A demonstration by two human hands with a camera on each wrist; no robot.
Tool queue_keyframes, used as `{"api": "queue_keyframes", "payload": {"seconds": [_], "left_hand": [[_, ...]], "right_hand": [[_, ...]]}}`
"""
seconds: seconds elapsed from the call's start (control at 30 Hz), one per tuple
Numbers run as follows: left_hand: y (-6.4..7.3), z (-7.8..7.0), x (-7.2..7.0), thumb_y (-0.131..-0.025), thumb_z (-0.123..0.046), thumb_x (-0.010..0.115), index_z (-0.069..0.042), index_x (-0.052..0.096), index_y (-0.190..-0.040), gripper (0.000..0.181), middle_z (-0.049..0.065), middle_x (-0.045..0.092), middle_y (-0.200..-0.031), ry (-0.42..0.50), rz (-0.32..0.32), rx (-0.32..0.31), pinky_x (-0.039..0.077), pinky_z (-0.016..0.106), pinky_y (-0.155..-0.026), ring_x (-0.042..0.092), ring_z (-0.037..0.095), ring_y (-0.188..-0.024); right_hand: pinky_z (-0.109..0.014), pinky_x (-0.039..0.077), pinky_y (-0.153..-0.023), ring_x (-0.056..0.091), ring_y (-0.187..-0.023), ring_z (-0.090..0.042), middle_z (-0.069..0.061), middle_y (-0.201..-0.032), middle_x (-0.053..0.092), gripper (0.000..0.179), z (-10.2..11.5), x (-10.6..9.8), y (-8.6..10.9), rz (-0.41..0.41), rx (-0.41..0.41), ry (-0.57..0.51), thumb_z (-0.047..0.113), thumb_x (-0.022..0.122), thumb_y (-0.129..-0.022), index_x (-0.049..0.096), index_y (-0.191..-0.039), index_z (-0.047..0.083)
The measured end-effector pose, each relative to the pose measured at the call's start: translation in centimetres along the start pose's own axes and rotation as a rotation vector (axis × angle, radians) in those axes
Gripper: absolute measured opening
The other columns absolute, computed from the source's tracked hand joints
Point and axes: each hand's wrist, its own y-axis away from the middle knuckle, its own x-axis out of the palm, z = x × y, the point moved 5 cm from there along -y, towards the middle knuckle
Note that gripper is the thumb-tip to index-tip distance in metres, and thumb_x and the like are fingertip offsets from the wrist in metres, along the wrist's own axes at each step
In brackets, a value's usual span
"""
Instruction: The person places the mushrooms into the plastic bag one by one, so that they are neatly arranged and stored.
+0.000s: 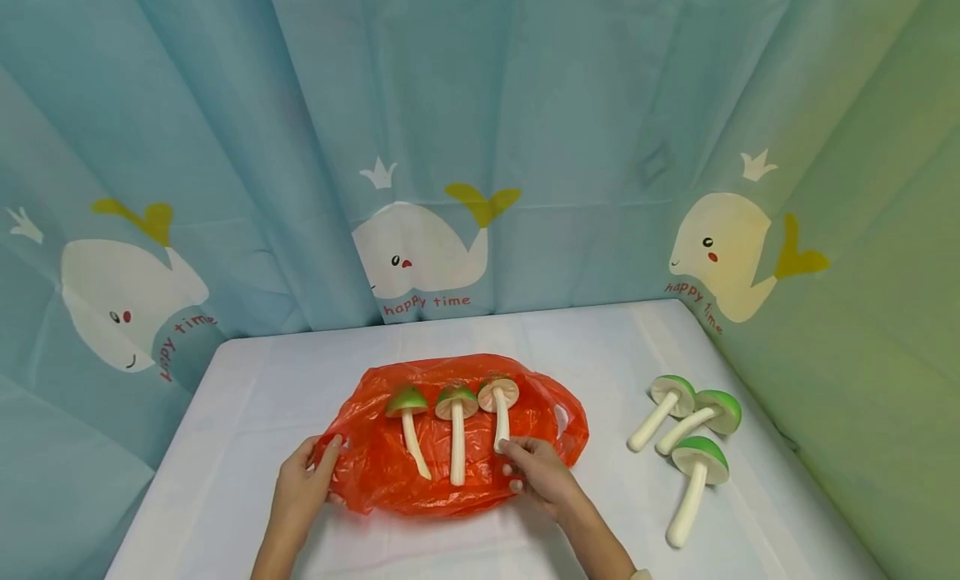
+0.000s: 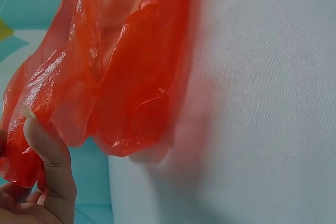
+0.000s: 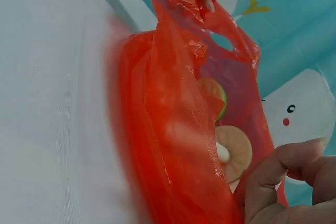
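Observation:
A red plastic bag (image 1: 375, 472) lies spread on the table, its mouth toward the person. My left hand (image 1: 302, 484) pinches the bag's left end, with the thumb (image 2: 50, 145) against the film in the left wrist view. On the bag, three green-capped mushrooms lie side by side: a left mushroom (image 1: 408, 434), a middle mushroom (image 1: 457, 438) and a right mushroom (image 1: 502, 409). Their stems point toward the person. My right hand (image 1: 546, 476) pinches the lower stem end of the right mushroom. In the right wrist view, bag film partly hides the mushrooms.
Three more green-capped mushrooms lie on the table to the right: an upper left one (image 1: 660, 413), an upper right one (image 1: 705, 417) and a nearer one (image 1: 693, 492). A white cloth covers the table (image 1: 262, 397). Behind it hangs a blue whale-print curtain (image 1: 570, 188).

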Motion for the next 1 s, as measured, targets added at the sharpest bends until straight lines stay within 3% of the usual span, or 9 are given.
{"api": "queue_keyframes", "payload": {"seconds": [0.1, 0.23, 0.33, 0.53, 0.7, 0.8, 1.0], "left_hand": [[0.0, 0.0, 0.1, -0.094, -0.045, 0.053, 0.001, 0.051, -0.122, 0.054, 0.019, 0.057, -0.103, 0.006, 0.002, 0.004, 0.053, 0.027, -0.050, 0.056, 0.018, -0.057], [-0.1, 0.0, 0.2, -0.095, -0.043, 0.053, 0.002, 0.051, -0.123, 0.053, 0.019, 0.057, -0.102, 0.016, 0.012, 0.004, 0.053, 0.027, -0.050, 0.056, 0.018, -0.058], [0.0, 0.0, 0.2, -0.095, -0.044, 0.052, 0.002, 0.049, -0.124, 0.055, 0.020, 0.057, -0.102, 0.017, 0.018, -0.003, 0.053, 0.027, -0.050, 0.056, 0.017, -0.058], [-0.1, 0.0, 0.0, -0.095, -0.044, 0.052, 0.002, 0.050, -0.124, 0.055, 0.018, 0.056, -0.098, 0.017, 0.014, -0.002, 0.053, 0.027, -0.050, 0.056, 0.017, -0.058], [-0.1, 0.1, 0.0, -0.094, -0.045, 0.052, 0.002, 0.050, -0.124, 0.055, 0.017, 0.056, -0.096, 0.007, 0.017, -0.008, 0.053, 0.026, -0.051, 0.056, 0.017, -0.059], [-0.1, 0.0, 0.0, -0.095, -0.045, 0.052, 0.002, 0.049, -0.124, 0.055, 0.018, 0.057, -0.100, 0.005, 0.016, -0.007, 0.053, 0.026, -0.051, 0.056, 0.017, -0.060], [0.0, -0.3, 0.0, -0.095, -0.045, 0.051, 0.001, 0.049, -0.124, 0.055, 0.019, 0.056, -0.104, 0.007, 0.017, 0.006, 0.053, 0.027, -0.051, 0.056, 0.017, -0.061]], "right_hand": [[-0.014, 0.037, -0.044, 0.046, -0.059, -0.008, -0.009, -0.084, 0.054, 0.042, 0.0, 0.1, 0.0, -0.021, -0.028, 0.137, 0.026, 0.058, -0.095, 0.053, -0.112, -0.012], [-0.016, 0.036, -0.040, 0.045, -0.050, -0.010, -0.010, -0.073, 0.056, 0.048, 0.4, 0.5, 0.5, -0.026, -0.069, 0.380, 0.032, 0.057, -0.094, 0.055, -0.117, -0.010], [-0.019, 0.037, -0.039, 0.044, -0.045, -0.010, -0.006, -0.061, 0.054, 0.051, 0.8, 1.0, 1.1, -0.011, -0.084, 0.499, 0.035, 0.056, -0.094, 0.055, -0.119, -0.010], [-0.022, 0.037, -0.038, 0.040, -0.038, -0.011, -0.003, -0.054, 0.052, 0.047, 1.1, 1.7, 1.6, -0.007, -0.099, 0.710, 0.039, 0.054, -0.095, 0.061, -0.115, -0.003], [-0.022, 0.035, -0.036, 0.038, -0.035, -0.011, 0.000, -0.050, 0.046, 0.036, 1.2, 2.2, 2.0, 0.019, -0.119, 0.796, 0.035, 0.055, -0.095, 0.067, -0.102, 0.002], [-0.025, 0.037, -0.037, 0.040, -0.036, -0.011, 0.000, -0.053, 0.048, 0.039, 1.3, 2.1, 2.5, 0.015, -0.130, 0.804, 0.037, 0.055, -0.095, 0.064, -0.107, 0.001], [-0.028, 0.041, -0.039, 0.043, -0.039, -0.012, -0.006, -0.075, 0.059, 0.047, 1.8, 0.7, 3.4, -0.021, -0.171, 0.750, 0.040, 0.055, -0.094, 0.058, -0.118, -0.001]]}}
